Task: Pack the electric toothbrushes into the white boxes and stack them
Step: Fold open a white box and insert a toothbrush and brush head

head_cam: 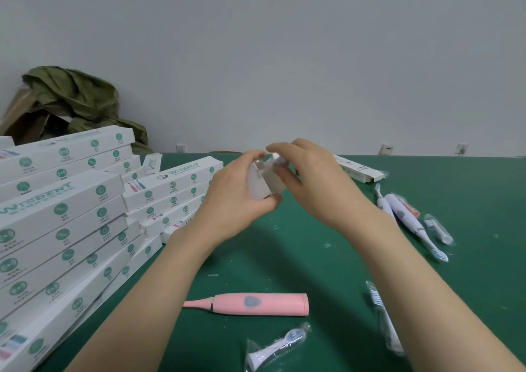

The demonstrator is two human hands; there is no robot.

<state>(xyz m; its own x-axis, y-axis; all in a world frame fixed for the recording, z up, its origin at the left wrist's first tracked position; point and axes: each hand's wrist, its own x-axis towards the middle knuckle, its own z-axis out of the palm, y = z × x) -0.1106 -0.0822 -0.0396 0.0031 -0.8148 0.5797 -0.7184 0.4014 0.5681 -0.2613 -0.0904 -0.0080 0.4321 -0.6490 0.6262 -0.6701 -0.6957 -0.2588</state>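
The left hand (pixel 236 198) has its fingers (pixel 250 155) curled round a white box (pixel 257 183), held up off the surface (pixel 313 252). The box shows strongly foreshortened, so its long axis appears to run roughly along the line of sight, with the open end uppermost. At that mouth the right hand (pixel 310 178) meets it from the right, fingers narrow and pinching a small pale piece (pixel 277 159); whether that is a flap or a brush part I cannot tell.

Nearer the person than the box, and well apart from it, a pink toothbrush (pixel 256 304) lies flat on the surface. Its long axis runs left to right, the thin stem pointing left and the blunt base right. It sits between the two forearms, about equally near either hand. Judging from this, it would need turning about a quarter to line up with the box mouth.

Left of the box stand stacked boxes (pixel 62 218); right of it lie white toothbrushes (pixel 407 218)
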